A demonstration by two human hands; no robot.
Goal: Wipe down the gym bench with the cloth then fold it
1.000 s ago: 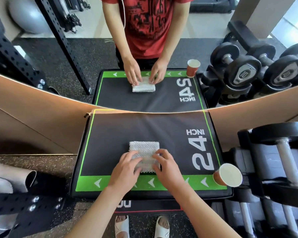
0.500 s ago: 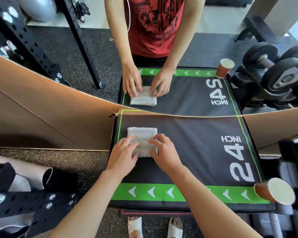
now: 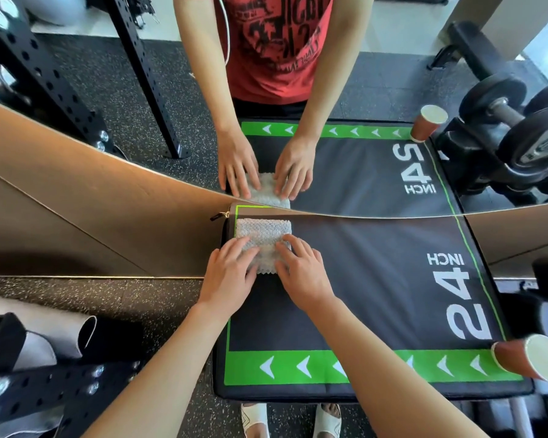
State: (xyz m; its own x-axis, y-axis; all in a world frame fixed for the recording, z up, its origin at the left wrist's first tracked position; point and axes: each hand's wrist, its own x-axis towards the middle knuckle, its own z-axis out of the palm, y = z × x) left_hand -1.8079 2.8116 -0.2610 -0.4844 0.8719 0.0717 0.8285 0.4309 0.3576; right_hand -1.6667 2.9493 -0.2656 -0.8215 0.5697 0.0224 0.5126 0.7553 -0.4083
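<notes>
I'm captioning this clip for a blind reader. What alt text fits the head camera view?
Both bare hands, left hand and right hand, press a folded white cloth flat at the far left corner of a black and green padded bench, against a mirror. A paper cup lies tipped at the bench's near right corner.

Both palms flat: left hand [image 3: 227, 273] & right hand [image 3: 301, 270] press folded cloth [image 3: 263, 230] at bench [image 3: 377, 279] far-left corner.

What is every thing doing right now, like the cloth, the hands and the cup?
Cloth: folded small, flat at the bench's far left corner.
Left hand: pressing on the cloth.
Right hand: pressing on the cloth.
Bench: bare elsewhere.
Paper cup: tilted at the near right corner.
</notes>
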